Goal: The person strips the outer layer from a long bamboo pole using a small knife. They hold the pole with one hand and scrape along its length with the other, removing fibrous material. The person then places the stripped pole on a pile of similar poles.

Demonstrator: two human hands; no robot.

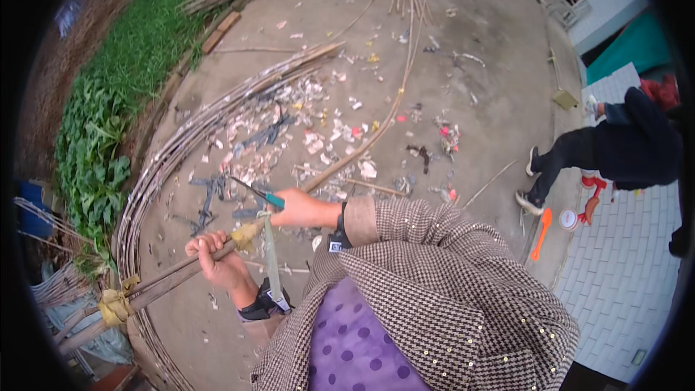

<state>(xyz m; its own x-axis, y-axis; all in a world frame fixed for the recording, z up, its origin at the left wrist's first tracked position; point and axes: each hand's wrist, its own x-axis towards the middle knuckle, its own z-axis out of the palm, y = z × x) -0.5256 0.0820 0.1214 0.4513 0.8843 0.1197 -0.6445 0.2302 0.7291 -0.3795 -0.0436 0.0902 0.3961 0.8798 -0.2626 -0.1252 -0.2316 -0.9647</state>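
Observation:
My left hand (216, 260) grips a pole of bound wooden sticks (168, 282) that slants up from the lower left. Just beyond it, a yellowish strip (245, 236) wraps the pole. My right hand (298, 209) is closed around a slim tool with a teal handle (275, 200) and a dark blade; whether it is a knife or scissors cannot be told. It also rests at the pole. A pale green strip (271, 260) hangs from the pole beside my right hand. Past that hand, the long sticks (353, 155) run on to a splayed far end.
Torn scraps (315, 141) litter the concrete (488, 65). A curved bundle of sticks (179, 146) lies left, beside green plants (98, 141). At right, a person (613, 152) in dark clothes stands near an orange toy shovel (542, 233) and a white-tiled surface (613, 282).

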